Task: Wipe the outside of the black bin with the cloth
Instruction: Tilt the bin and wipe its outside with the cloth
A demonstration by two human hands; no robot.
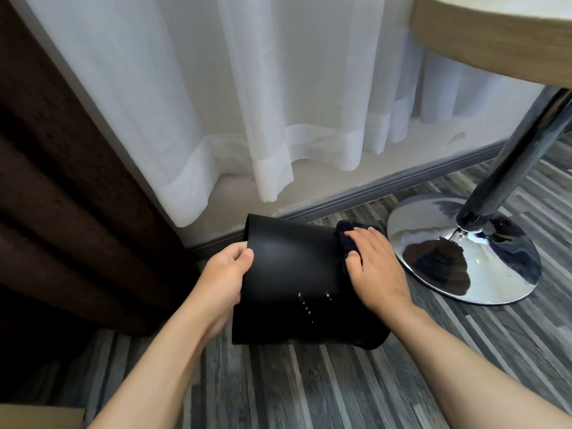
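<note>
- Left hand (227, 274) as one grip: thumb laid on the outer wall, fingers curled out of sight round the left edge, clamped on the black bin (297, 280).
- Right hand (373, 267) as the other grip: palm down, fingers spread, pressed flat onto a dark cloth (346, 239) against the bin's upper right side; clamped on it or only resting, cannot tell.
- Cloth bunched under and just past the fingertips, dark navy or black, touching the bin wall.
- Bin tipped over, lying tilted between both hands, one end toward the wall, the other low and near the camera, down on the grey wood-pattern floor (309, 391).
- Small pale specks on the bin's lower side.
- Just right of the bin: chrome table base (464, 252) with its pole, round worktop (495, 35) above.
- Behind: white sheer curtain (247, 103), grey skirting; dark brown drape (62, 181) at left.
</note>
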